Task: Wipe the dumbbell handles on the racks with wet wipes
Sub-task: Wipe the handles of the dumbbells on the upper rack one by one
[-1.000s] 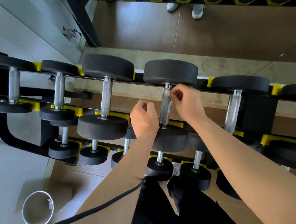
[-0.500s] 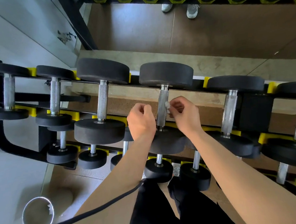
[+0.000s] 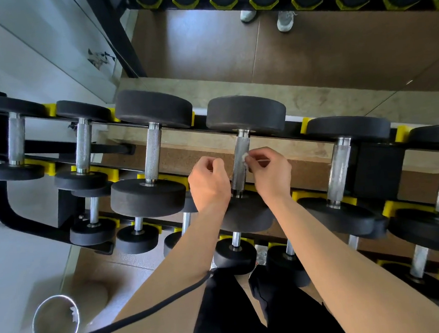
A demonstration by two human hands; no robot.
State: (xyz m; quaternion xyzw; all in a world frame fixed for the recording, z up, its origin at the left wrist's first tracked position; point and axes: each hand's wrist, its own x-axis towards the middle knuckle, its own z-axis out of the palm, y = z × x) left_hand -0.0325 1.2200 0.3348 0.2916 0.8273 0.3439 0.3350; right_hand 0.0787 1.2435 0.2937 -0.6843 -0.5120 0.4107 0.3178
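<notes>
A black dumbbell with a knurled steel handle (image 3: 241, 162) lies on the top tier of the rack, in the middle of the view. My right hand (image 3: 271, 174) pinches a small white wet wipe (image 3: 245, 157) against the right side of that handle. My left hand (image 3: 209, 182) is curled into a loose fist just left of the handle; whether it holds part of the wipe is hidden. More dumbbells with steel handles (image 3: 153, 155) (image 3: 339, 169) sit on either side.
The black rack with yellow cradles (image 3: 306, 124) carries smaller dumbbells (image 3: 235, 256) on lower tiers. A round metal bin (image 3: 55, 322) stands on the floor at the lower left. A black cable (image 3: 135, 318) crosses my left forearm. A mirror behind shows shoes (image 3: 285, 21).
Both hands have slid down the handle toward me, from near the far weight to about its middle. The wipe now shows at my right fingertips.
</notes>
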